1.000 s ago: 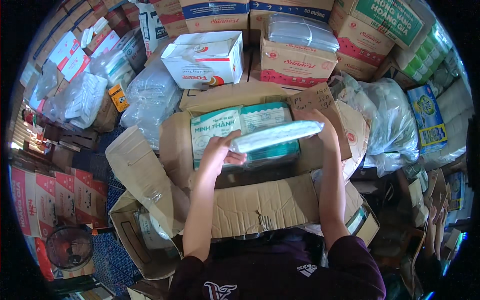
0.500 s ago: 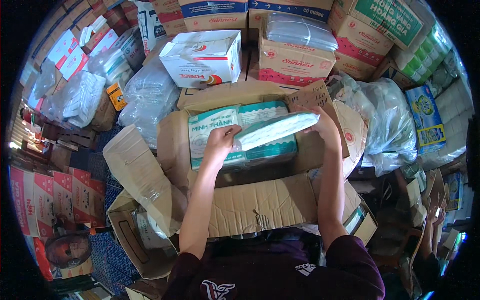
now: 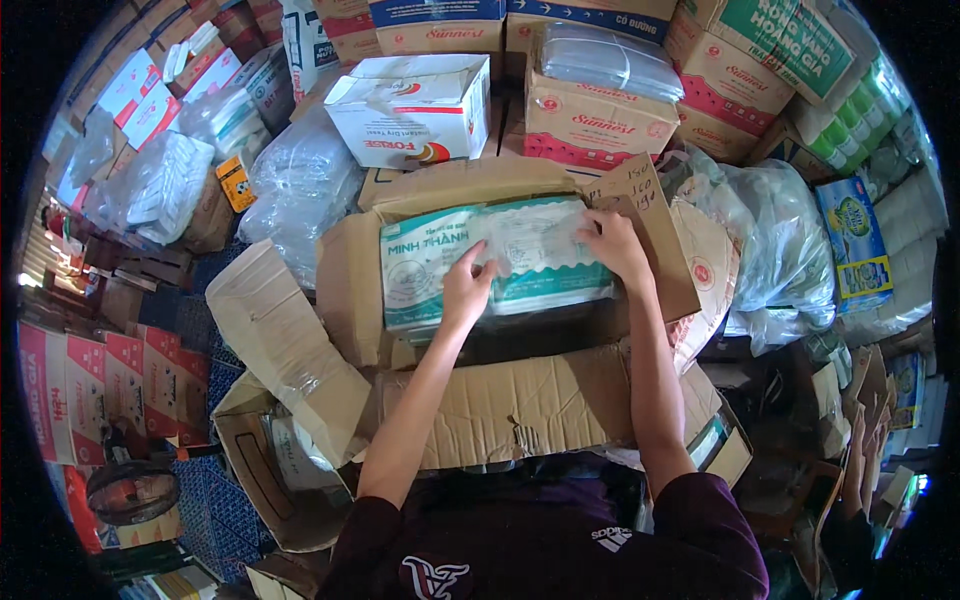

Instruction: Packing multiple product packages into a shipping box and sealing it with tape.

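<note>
An open cardboard box point(image 3: 348, 300) in front of me holds plastic-wrapped white and teal packs side by side, a left pack point(image 3: 415, 285) and a right pack point(image 3: 545, 280). My left hand point(image 3: 468, 280) touches the top where the two meet, its thumb and index finger apart. My right hand point(image 3: 615, 250) rests with spread, bent fingers on the upper right of the right pack, which lies flat. The box's flaps stand folded outward. Another open box point(image 3: 250, 470) with wrapped packs sits lower left, partly under a flap.
A white carton point(image 3: 400, 115) and stacked brown cartons point(image 3: 600, 130) stand behind. Bagged goods lie left point(image 3: 300, 190) and right point(image 3: 770, 240). Red-white cartons point(image 3: 75, 390) and a fan point(image 3: 132, 490) are at lower left. Another person's arm point(image 3: 855, 480) shows at the far right.
The pack that both hands held raised and tilted is now down flat in the box. My right hand has moved left with it, and my fingers now rest apart on top.
</note>
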The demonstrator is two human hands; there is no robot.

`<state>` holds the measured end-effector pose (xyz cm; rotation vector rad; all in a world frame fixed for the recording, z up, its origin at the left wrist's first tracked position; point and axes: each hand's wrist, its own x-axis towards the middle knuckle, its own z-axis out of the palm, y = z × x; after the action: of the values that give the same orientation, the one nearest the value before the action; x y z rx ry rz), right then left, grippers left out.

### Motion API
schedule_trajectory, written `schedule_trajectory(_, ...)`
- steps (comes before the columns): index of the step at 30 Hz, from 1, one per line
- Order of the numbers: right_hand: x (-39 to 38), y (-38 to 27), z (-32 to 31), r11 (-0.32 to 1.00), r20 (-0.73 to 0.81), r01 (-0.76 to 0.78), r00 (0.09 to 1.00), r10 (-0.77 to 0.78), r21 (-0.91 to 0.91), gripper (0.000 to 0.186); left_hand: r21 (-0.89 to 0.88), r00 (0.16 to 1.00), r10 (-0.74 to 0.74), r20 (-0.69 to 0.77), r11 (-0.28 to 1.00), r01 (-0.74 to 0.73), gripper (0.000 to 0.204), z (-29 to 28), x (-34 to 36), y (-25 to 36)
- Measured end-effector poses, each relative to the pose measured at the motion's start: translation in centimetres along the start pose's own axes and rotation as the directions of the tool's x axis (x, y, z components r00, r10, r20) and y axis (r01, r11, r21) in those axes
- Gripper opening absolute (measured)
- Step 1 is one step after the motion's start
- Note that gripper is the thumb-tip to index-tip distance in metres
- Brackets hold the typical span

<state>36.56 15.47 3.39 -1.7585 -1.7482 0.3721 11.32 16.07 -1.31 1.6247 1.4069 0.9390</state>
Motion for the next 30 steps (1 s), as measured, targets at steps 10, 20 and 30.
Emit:
schedule_trajectory(10,-0.1,0.8,1.9,0.994,-0.024,0.042,0.999,-0.045,-0.102,0.026,0.043,0.999,0.007,-0.048,0.999,-0.005,0.046,2.3,-0.2,1.0)
schedule_trajectory(20,2.1,-2.6,5.2,0.966,-0.22,-0.009,0.974,-0.049,-0.257,0.032,0.463,0.982,0.186,-0.04,0.874,-0.147,0.059,1.8,-0.7,-0.3)
schedule_trajectory(30,4.3,0.1,10.2,0.987,-0.355,0.086,0.926,-0.129,-0.134,0.058,0.53,0.884,0.458,-0.09,0.774,-0.347,0.057,3.8,0.6,-0.7)
